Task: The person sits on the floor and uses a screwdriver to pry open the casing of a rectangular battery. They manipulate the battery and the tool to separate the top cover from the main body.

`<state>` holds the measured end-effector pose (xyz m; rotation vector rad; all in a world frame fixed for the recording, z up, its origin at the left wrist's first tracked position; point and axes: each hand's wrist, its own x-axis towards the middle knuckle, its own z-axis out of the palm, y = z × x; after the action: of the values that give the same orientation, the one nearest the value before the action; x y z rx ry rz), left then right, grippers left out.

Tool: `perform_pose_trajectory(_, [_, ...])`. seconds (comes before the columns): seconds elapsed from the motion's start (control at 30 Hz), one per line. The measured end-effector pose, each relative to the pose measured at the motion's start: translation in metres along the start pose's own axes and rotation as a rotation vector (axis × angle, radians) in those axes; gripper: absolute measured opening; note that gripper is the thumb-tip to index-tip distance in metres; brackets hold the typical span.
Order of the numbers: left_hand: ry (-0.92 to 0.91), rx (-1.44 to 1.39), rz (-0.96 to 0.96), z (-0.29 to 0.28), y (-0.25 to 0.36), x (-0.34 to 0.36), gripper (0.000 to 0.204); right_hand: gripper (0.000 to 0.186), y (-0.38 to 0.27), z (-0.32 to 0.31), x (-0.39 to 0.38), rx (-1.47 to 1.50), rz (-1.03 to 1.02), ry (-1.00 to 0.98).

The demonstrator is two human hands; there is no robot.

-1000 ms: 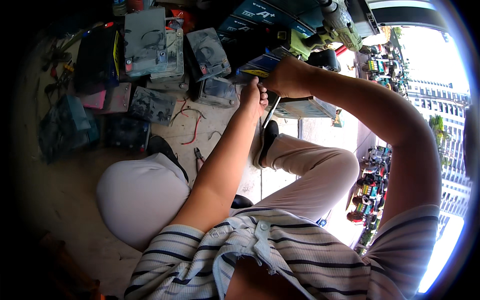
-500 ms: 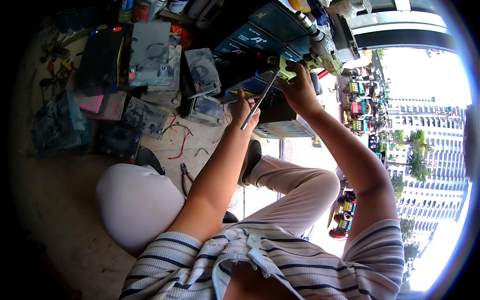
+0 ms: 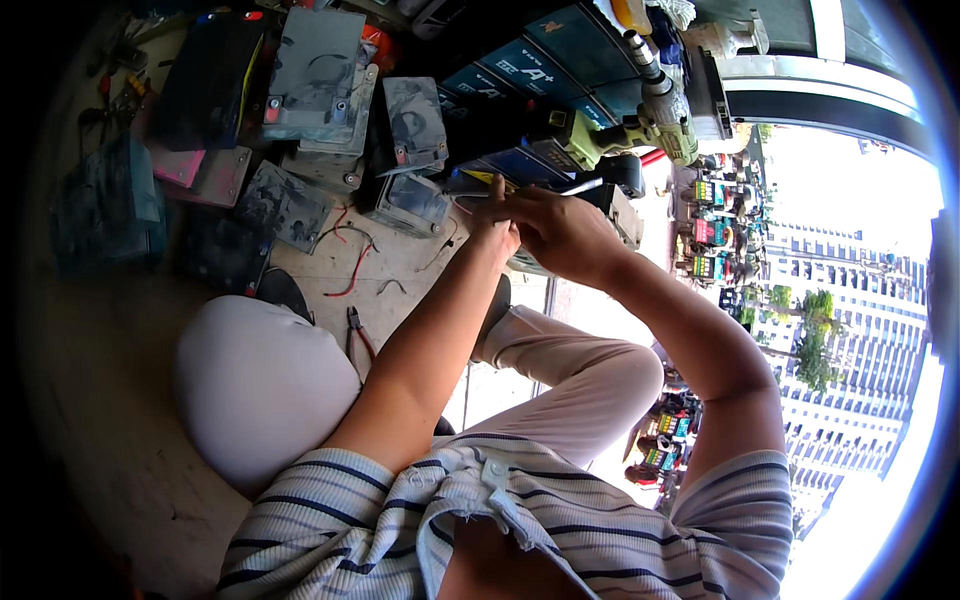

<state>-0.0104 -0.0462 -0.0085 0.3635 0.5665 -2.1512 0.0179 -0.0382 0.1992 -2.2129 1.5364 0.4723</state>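
Observation:
My left hand [image 3: 497, 232] is closed, with its index finger pointing up. My right hand [image 3: 558, 230] is curled over it, the fingers meeting those of the left, so what each grips is mostly hidden. A silver metal piece [image 3: 582, 187] sticks out to the right just behind my right hand. Beyond the hands sit a green-and-black power tool [image 3: 570, 140], a drill [image 3: 665, 110] with a metal chuck and a dark blue battery [image 3: 520, 165].
Dusty used batteries [image 3: 315, 70] are piled at upper left, with teal boxes [image 3: 545, 45] stacked behind. Pliers [image 3: 358, 335] and loose wires [image 3: 355, 265] lie on the floor [image 3: 400, 285] by my legs. Parked scooters [image 3: 710, 230] stand outside at right.
My right hand has moved down and left onto my left hand. The long silver rod that slanted across both hands half a second ago is now largely covered.

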Motion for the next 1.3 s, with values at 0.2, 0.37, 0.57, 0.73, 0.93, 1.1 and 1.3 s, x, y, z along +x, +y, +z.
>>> perform_pose_trajectory(0.2, [0.112, -0.154, -0.137, 0.006, 0.023, 0.006, 0.032, 0.04, 0.033, 0.019, -0.043, -0.058, 0.118, -0.092])
perform_pose_trajectory(0.37, [0.091, 0.044, -0.135, 0.004, 0.009, -0.001, 0.026, 0.034, 0.09, 0.008, -0.029, 0.052, 0.476, 0.144])
perform_pose_trajectory(0.57, [0.078, 0.109, -0.157, -0.003, 0.004, -0.001, 0.027, 0.036, 0.041, -0.007, 0.001, 0.244, 0.033, 0.238])
perform_pose_trajectory(0.73, [0.023, 0.072, -0.163, -0.002, 0.012, 0.002, 0.023, 0.045, 0.049, 0.013, -0.029, 0.342, 0.051, -0.418])
perform_pose_trajectory(0.93, [0.01, -0.022, -0.152, 0.002, 0.005, -0.001, 0.022, 0.04, 0.123, 0.013, -0.04, 0.094, 0.582, -0.074])
perform_pose_trajectory(1.1, [0.043, 0.138, -0.151, -0.002, 0.005, -0.004, 0.023, 0.04, 0.053, -0.012, -0.004, 0.404, 0.344, 0.051])
perform_pose_trajectory(1.3, [0.009, 0.116, -0.17, -0.002, 0.011, 0.001, 0.024, 0.042, 0.032, -0.003, -0.024, 0.346, 0.292, -0.667])
